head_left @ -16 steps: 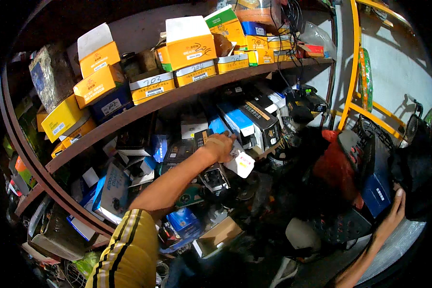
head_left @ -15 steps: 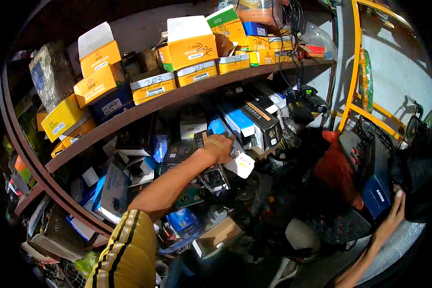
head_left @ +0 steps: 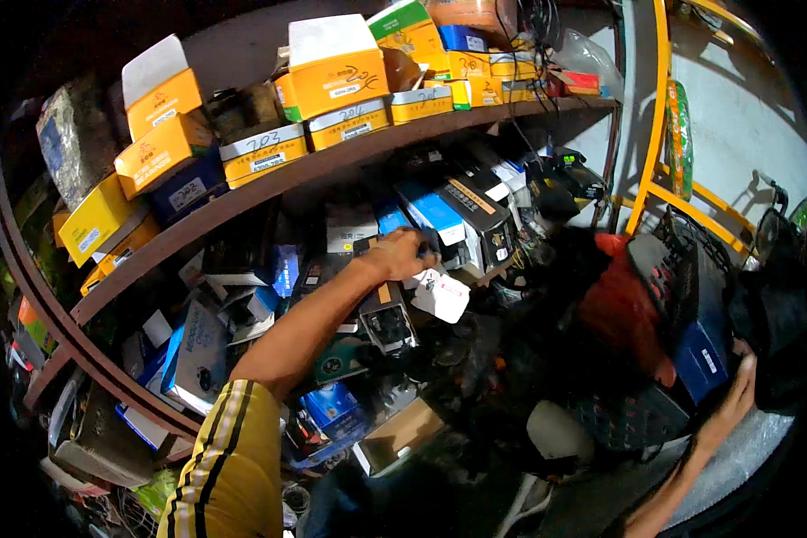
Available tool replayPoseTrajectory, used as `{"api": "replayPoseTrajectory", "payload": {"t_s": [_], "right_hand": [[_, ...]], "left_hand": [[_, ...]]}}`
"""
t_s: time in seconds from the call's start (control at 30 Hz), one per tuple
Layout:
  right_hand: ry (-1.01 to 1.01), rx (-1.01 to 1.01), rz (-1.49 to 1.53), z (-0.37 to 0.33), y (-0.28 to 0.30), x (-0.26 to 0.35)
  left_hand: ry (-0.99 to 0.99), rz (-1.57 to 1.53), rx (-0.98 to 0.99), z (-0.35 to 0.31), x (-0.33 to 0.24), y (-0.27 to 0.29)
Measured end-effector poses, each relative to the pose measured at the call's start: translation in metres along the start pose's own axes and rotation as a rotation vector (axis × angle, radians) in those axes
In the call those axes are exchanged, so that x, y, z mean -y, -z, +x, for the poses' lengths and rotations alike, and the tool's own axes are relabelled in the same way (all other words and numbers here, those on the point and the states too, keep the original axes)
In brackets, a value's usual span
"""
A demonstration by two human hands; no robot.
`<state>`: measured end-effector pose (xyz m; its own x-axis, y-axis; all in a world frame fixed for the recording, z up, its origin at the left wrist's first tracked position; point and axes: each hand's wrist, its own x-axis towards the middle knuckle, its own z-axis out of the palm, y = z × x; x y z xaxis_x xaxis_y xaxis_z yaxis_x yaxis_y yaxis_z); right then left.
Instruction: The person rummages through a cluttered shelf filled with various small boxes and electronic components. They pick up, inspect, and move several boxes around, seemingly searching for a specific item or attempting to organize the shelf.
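My left hand (head_left: 396, 255) reaches among the cartons under the shelf board, palm down with its fingers curled. Whatever lies in the fingers is hidden; a white card or flap (head_left: 441, 296) shows just below them. Under the wrist is a black open-ended box (head_left: 386, 321) with dark parts inside. Blue-and-white boxes (head_left: 432, 213) and a black box with an orange strip (head_left: 471, 204) lie just beyond the hand. At the far right, my right hand (head_left: 737, 394) rests with fingers stretched along a dark bag (head_left: 767, 332), beside a blue box (head_left: 701, 359).
Yellow cartons (head_left: 336, 76) line the brown shelf board (head_left: 242, 208) above my left arm. A brown post (head_left: 108, 359) stands at left. Near me lies an open cardboard box (head_left: 402, 435). A red bag (head_left: 611, 309) and a yellow metal frame (head_left: 659, 117) are at right.
My left hand has shifted slightly left and up, its fingers more curled, and the black box under the wrist shows more. The whole view has moved a little. My right hand stays put.
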<state>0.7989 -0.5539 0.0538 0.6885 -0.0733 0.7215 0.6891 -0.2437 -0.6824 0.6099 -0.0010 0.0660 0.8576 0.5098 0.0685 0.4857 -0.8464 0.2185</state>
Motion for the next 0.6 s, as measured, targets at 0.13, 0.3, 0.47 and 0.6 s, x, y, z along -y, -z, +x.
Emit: {"api": "replayPoseTrajectory", "payload": {"t_s": [0.13,0.3,0.47,0.6], "right_hand": [[-0.050,0.012,0.006,0.000,0.007,-0.011],[-0.087,-0.085,0.071,0.004,0.015,-0.054],[0.099,-0.079,-0.220,0.004,0.069,-0.100],[0.102,-0.020,-0.093,0.016,0.026,-0.119]], "left_hand": [[0.025,-0.143,-0.049,0.001,-0.011,-0.001],[-0.100,-0.115,-0.277,0.064,0.065,-0.045],[0.159,0.003,-0.134,0.118,0.158,-0.058],[-0.107,0.378,-0.414,0.119,0.341,-0.050]]}}
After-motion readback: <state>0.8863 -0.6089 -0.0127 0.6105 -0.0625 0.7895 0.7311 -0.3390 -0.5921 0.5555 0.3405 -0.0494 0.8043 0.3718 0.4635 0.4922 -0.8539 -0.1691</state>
